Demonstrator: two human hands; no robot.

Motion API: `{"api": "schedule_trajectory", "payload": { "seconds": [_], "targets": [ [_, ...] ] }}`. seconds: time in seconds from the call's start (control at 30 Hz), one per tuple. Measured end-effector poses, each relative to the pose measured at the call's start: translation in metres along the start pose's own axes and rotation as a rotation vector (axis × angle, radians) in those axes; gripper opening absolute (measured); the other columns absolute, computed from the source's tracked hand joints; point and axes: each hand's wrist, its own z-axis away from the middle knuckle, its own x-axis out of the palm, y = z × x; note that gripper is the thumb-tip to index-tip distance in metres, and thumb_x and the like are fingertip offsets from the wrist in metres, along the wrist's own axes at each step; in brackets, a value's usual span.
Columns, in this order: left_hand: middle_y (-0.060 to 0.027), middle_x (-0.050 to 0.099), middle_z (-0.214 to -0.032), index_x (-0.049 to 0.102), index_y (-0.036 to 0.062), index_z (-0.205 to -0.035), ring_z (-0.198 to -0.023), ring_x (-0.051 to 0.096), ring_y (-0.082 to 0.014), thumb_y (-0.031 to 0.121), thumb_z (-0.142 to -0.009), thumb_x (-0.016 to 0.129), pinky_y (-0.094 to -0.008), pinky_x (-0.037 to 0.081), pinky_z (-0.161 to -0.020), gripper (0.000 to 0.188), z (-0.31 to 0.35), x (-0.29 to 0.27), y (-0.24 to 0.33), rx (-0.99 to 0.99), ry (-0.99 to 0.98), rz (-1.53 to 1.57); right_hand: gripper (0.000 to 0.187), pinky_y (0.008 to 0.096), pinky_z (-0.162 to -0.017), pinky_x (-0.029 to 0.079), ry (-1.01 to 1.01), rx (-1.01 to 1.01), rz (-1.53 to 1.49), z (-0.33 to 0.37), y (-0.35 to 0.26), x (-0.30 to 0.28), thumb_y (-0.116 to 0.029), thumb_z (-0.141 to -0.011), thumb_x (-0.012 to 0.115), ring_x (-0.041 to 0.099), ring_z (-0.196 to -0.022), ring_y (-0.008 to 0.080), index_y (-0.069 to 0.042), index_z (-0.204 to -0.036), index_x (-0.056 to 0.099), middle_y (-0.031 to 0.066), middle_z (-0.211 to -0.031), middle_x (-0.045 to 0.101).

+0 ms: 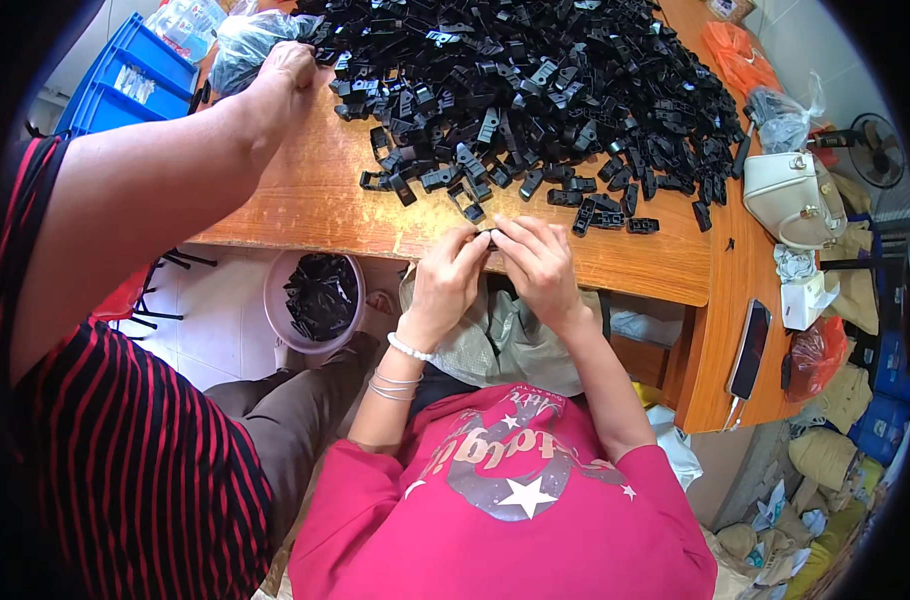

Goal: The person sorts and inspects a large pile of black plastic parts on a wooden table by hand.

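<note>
A small black plastic part [490, 236] is pinched between the fingertips of both my hands, just off the table's front edge. My left hand [443, 278] has its thumb and fingers closed on one side of it. On the other side my right hand [539, 268] is closed on it too. Fingers cover most of the part, so its exact shape is hidden. Right beyond my fingertips lies the near edge of a large heap of similar black plastic parts [535, 110], several of them loose at the front.
On the left a co-worker's hand [291, 66] touches a clear plastic bag [259, 44] beside blue bins [140, 75]. A pink tub [278, 315] of black pieces stands below the wooden table [305, 215]. A phone [749, 350] and white handbag [790, 200] lie at right.
</note>
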Motion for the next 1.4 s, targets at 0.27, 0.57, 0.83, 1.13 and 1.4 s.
{"api": "schedule_trajectory", "payload": {
  "seconds": [0.27,0.57,0.83,1.13,1.4],
  "targets": [
    [-0.0163,0.059,-0.097,0.061,0.0045,-0.105,-0.072,0.061,-0.0299,0.006,-0.082,0.064,-0.0380,0.050,-0.061,0.024,-0.005,0.000,0.000,-0.088,0.048,0.194,0.024,0.0387,-0.090,0.037,0.004,0.124,-0.120,0.012,0.000,-0.001,-0.005,-0.077,0.063,0.055,-0.108,0.0277,-0.004,-0.100,0.066,0.0096,-0.110,0.062],
    [-0.0141,0.054,-0.093,0.060,0.0038,-0.092,-0.073,0.060,-0.0315,0.002,-0.078,0.061,-0.0384,0.048,-0.058,0.014,-0.028,-0.005,-0.017,-0.160,-0.093,-0.194,0.008,0.0369,-0.075,0.040,0.290,0.454,0.208,0.018,0.005,-0.031,-0.007,-0.082,0.061,0.056,-0.084,0.0265,-0.002,-0.089,0.061,0.0111,-0.087,0.059],
    [-0.0114,0.056,-0.090,0.055,0.0011,-0.081,-0.059,0.055,-0.0175,0.003,-0.075,0.071,-0.0287,0.045,-0.055,0.017,-0.025,-0.008,0.016,-0.261,0.032,0.196,0.028,0.0385,-0.077,0.037,0.157,0.504,0.468,0.012,0.021,-0.030,-0.015,-0.079,0.068,0.058,-0.087,0.0259,-0.003,-0.101,0.056,0.0112,-0.092,0.060],
    [-0.0117,0.065,-0.087,0.052,-0.0036,-0.114,-0.065,0.066,-0.0159,0.000,-0.083,0.067,-0.0238,0.055,-0.057,0.035,-0.023,-0.009,0.022,-0.757,-0.116,1.175,0.023,0.0326,-0.079,0.050,0.182,0.445,-0.396,-0.001,-0.031,-0.040,0.002,-0.077,0.066,0.064,-0.089,0.0268,0.002,-0.100,0.067,0.0156,-0.095,0.066],
    [-0.0163,0.067,-0.087,0.055,-0.0077,-0.111,-0.075,0.069,-0.0210,0.000,-0.087,0.062,-0.0264,0.058,-0.066,0.026,-0.024,-0.019,0.027,-0.776,-0.217,1.161,0.020,0.0342,-0.082,0.048,0.139,0.312,-0.351,0.001,-0.026,-0.039,0.001,-0.077,0.066,0.064,-0.089,0.0277,0.002,-0.097,0.068,0.0152,-0.096,0.067]
  ]
}}
